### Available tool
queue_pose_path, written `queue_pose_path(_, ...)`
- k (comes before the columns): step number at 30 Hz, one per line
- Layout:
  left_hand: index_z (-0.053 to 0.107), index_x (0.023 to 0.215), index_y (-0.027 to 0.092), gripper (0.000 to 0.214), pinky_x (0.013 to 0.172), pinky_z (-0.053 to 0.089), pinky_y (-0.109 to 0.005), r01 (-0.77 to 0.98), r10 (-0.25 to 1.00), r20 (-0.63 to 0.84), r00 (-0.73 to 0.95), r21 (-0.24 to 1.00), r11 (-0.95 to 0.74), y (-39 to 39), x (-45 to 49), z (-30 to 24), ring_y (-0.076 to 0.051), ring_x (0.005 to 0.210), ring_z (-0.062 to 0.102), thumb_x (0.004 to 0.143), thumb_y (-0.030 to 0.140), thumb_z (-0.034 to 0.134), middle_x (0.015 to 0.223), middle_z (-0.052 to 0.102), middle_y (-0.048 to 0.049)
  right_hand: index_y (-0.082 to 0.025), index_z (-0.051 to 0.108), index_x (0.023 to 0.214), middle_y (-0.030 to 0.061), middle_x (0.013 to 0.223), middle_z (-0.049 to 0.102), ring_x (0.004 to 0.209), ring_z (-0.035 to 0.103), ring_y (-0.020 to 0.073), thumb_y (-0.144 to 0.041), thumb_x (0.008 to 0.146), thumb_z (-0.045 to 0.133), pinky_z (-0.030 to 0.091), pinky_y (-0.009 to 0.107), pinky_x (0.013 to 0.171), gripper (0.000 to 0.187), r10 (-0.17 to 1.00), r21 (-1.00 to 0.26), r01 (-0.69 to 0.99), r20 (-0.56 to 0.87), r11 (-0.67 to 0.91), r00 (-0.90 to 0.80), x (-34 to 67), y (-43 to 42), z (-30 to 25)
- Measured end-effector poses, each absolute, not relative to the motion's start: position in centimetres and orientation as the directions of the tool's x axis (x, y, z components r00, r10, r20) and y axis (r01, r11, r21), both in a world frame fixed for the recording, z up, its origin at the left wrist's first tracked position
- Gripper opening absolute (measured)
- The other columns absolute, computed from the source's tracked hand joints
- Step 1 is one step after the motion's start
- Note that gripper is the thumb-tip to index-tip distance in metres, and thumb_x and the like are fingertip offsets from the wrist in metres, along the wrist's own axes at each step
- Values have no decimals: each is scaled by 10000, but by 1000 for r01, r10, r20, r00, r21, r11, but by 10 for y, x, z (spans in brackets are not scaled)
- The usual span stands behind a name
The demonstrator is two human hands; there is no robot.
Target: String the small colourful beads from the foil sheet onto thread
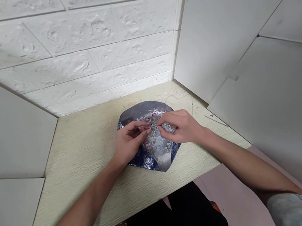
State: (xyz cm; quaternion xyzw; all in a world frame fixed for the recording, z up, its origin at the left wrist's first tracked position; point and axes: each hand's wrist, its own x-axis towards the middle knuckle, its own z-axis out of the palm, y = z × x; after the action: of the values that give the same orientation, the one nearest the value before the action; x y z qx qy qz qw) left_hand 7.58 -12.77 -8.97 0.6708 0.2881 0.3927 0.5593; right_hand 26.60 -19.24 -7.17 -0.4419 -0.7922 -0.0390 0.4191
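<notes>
My left hand (pixel 132 137) and my right hand (pixel 179 126) meet over a dark silvery-blue plastic sheet (pixel 142 108), both with fingertips pinched. A thin, pale strand (pixel 154 127) runs across the small gap between them; whether it is thread or a needle is too fine to tell. Both hands grip this strand. Below them, many small beads (pixel 154 140), mostly clear and white with some red, pink and yellow, lie spread over the sheet. Any bead between my fingertips is too small to make out.
The sheet rests on a pale wooden tabletop (pixel 88 143). Loose thread (pixel 192 102) trails at the back right. A thin grey stick (pixel 215 120) lies by the right panel. A white brick-patterned wall (pixel 84 29) stands behind, with white panels on both sides.
</notes>
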Motion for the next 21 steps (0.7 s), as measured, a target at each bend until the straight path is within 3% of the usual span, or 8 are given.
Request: queue_pose_path(21,698,742,171,125,585,464,-241,-22,821,213,529,971,-237,-127,73,-89,-131,678,587,694,251,780,713,657,-20,-196,581,778,-32,661,633,559,532,82,-213,828,507,382,218,484,91,698,-324,734,662,597,-275,265,-191,-75)
